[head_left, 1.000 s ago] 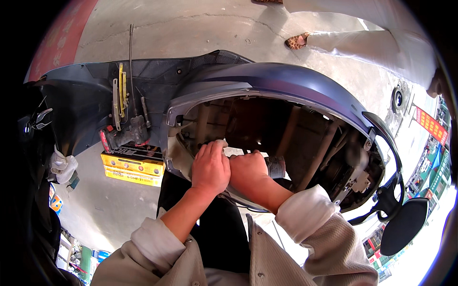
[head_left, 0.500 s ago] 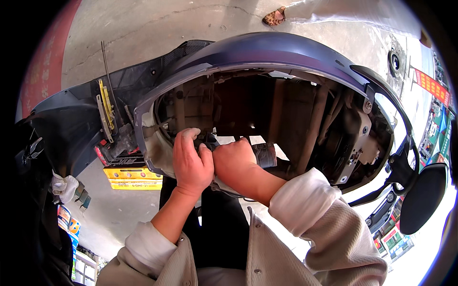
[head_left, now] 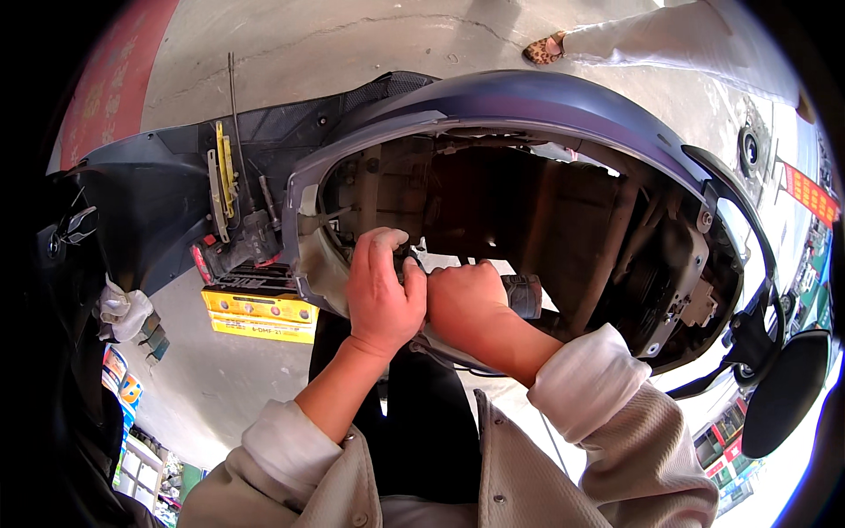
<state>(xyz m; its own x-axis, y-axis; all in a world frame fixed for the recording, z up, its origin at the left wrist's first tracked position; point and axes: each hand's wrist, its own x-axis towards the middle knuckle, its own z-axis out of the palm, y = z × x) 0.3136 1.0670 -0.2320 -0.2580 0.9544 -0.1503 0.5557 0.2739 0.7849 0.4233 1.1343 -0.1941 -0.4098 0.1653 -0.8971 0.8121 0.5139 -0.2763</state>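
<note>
Both my hands are at the near rim of the open body of a scooter [head_left: 563, 88]. My right hand [head_left: 466, 299] is closed round a dark cylindrical object [head_left: 525, 297], whose thick end sticks out to the right of my fist. Beside it, my left hand [head_left: 385, 290] has bent fingers and its thumb close to a small dark part. What the left fingers hold is mostly hidden behind the hand. The two hands are almost touching. Inside the body are brown panels and a metal bracket [head_left: 682, 299].
A cordless power tool [head_left: 251, 242] with a red-trimmed base and yellow-handled tools [head_left: 224, 176] lie on the dark footboard at left. A yellow box [head_left: 262, 315] is below. A mirror [head_left: 786, 394] juts out at right. Another person's leg [head_left: 651, 40] is at the top.
The whole view has shifted, so the scooter and my hands sit further right and slightly lower. Both hands keep nearly the same grip and place at the rim.
</note>
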